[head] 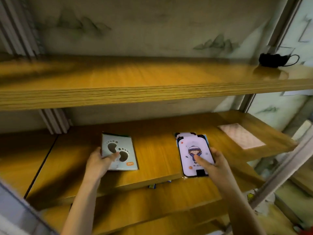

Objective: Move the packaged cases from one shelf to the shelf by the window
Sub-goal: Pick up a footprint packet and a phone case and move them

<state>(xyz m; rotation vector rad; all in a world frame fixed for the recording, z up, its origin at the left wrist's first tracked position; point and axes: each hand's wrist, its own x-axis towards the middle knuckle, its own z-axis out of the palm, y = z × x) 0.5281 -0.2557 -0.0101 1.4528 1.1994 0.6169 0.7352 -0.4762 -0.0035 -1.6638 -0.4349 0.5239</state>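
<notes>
Middle shelf (155, 150) holds two packaged cases, well apart.
- Footprint case (121, 150): flat, long axis front-to-back; left hand (98, 162) pinches near-left corner, thumb on top.
- Cartoon-girl case (191, 150): long axis front-to-back, near end overhanging shelf edge; right hand (213, 164) pinches it, thumb on top.

Upper shelf (135, 77): black face mask (274, 60).

The left hand (98, 162) has all but its thumb hidden under the footprint case (118, 151), whose orange label (130, 164) is too small to read. The right hand (211, 164) covers the near right corner of the cartoon-girl case (194, 155), and only the far edge of the case beneath (185, 134) shows. Both forearms are cut off by the lower edge, and the coloured items (152, 186) under the shelf lip are mostly hidden.
</notes>
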